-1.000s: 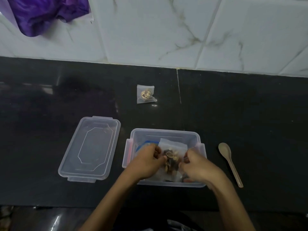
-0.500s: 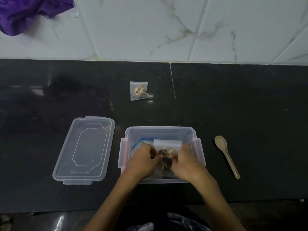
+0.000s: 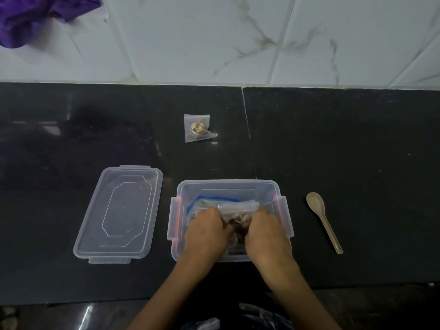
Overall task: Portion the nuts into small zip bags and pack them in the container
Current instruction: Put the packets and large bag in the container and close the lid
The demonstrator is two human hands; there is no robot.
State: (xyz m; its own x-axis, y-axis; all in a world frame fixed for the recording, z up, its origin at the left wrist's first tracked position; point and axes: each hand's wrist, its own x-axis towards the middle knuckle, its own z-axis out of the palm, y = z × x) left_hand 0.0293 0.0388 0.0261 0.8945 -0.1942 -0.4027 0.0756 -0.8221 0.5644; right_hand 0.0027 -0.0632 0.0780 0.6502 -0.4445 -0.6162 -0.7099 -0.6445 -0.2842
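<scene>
Gripping the small bag [image 3: 238, 211] with both hands [image 3: 207, 231] [image 3: 265, 232], press it flat into the container [image 3: 226, 185], seal kept closed.

a black polished stone counter [image 3: 345, 144] fills most of the view, its surface glossy enough to carry faint pale reflections, with a thin light seam [image 3: 246, 115] running from the wall toward the front edge. behind it stands a wall of large white tiles [image 3: 195, 39] veined in grey-brown like marble. a crumpled purple cloth [image 3: 35, 15] hangs at the upper left corner. the light is dim and bluish.
</scene>
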